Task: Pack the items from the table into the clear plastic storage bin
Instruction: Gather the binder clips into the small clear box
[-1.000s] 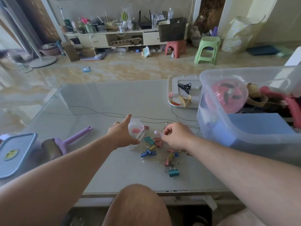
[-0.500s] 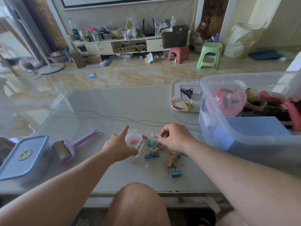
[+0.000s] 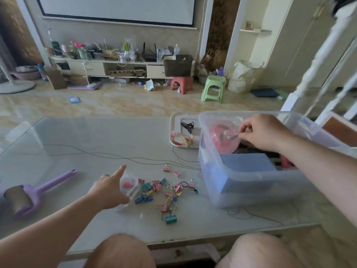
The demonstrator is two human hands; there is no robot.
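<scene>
Fingers (image 3: 243, 126) of right hand (image 3: 265, 132) pinch a small clip (image 3: 232, 135) above the clear bin (image 3: 251, 178); left hand (image 3: 110, 187) grips a small clear container (image 3: 129, 185) beside binder clips (image 3: 164, 190) on the tabletop (image 3: 96, 144).

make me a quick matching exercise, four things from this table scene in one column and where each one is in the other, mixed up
Things:
1. lint roller
2. binder clips
3. pink disc
4. black hair claw

Places:
A. on the white tray behind the bin
B. inside the clear bin
C. far left of the table
D. scattered on the table by the left hand

Pairs: 1-C, 2-D, 3-B, 4-A
</scene>
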